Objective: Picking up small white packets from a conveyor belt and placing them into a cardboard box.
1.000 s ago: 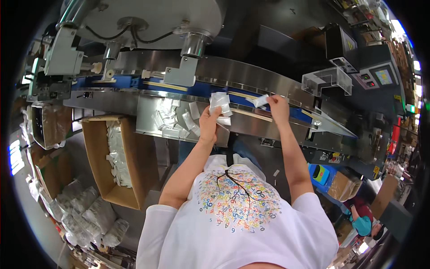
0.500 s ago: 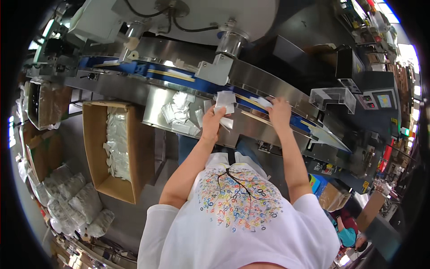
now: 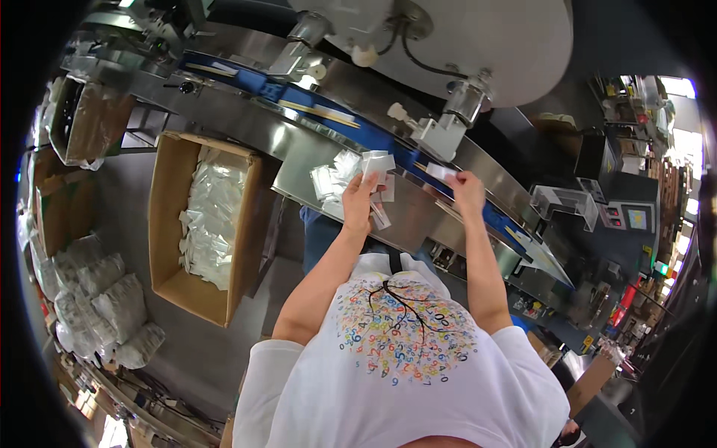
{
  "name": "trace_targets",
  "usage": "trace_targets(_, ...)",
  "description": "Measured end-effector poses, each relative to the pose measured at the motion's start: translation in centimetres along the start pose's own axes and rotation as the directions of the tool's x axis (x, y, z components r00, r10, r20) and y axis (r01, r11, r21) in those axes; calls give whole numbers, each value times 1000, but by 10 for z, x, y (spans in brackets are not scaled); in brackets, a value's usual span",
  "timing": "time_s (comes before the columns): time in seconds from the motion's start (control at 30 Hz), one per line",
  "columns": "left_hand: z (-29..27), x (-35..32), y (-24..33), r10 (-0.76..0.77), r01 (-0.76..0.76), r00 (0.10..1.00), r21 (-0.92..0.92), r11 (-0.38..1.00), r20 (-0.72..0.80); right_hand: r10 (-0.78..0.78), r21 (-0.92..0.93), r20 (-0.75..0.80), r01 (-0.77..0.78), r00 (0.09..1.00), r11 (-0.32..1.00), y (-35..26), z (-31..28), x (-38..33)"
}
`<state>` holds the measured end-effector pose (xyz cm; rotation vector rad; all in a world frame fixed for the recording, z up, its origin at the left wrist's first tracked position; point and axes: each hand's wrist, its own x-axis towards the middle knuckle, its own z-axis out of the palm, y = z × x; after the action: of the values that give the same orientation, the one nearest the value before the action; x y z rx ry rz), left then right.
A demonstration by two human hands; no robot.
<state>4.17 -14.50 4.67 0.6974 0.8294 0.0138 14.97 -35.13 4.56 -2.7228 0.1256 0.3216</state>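
My left hand (image 3: 360, 198) holds a small stack of white sachets (image 3: 377, 166) above a steel shelf (image 3: 407, 216). A loose pile of white sachets (image 3: 331, 179) lies on that shelf just left of the hand. My right hand (image 3: 467, 191) grips a single white sachet (image 3: 441, 172) at the edge of the blue conveyor belt (image 3: 388, 143). Flat pale packets ride on the belt further left. Both forearms reach up from my white printed shirt.
An open cardboard box (image 3: 168, 216) full of white sachets stands on the floor to the left. Filled clear bags (image 3: 112, 306) lie piled at the lower left. A big round white machine housing (image 3: 478, 37) hangs above the belt. A control panel (image 3: 635, 218) is at right.
The view has swung, so the belt and box sit lower and further right in the picture. Both hands stay at the belt, still holding their sachets.
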Motion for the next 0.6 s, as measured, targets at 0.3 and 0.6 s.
trace_targets(0.3,-26,10,23,134,-102,986,264,959,-103,-86,569,211,-51,974,821,-108,36,-22)
trace_targets(0.6,-47,24,52,-80,80,996,5,997,-38,-290,555,57,211,955,805,-146,76,-43)
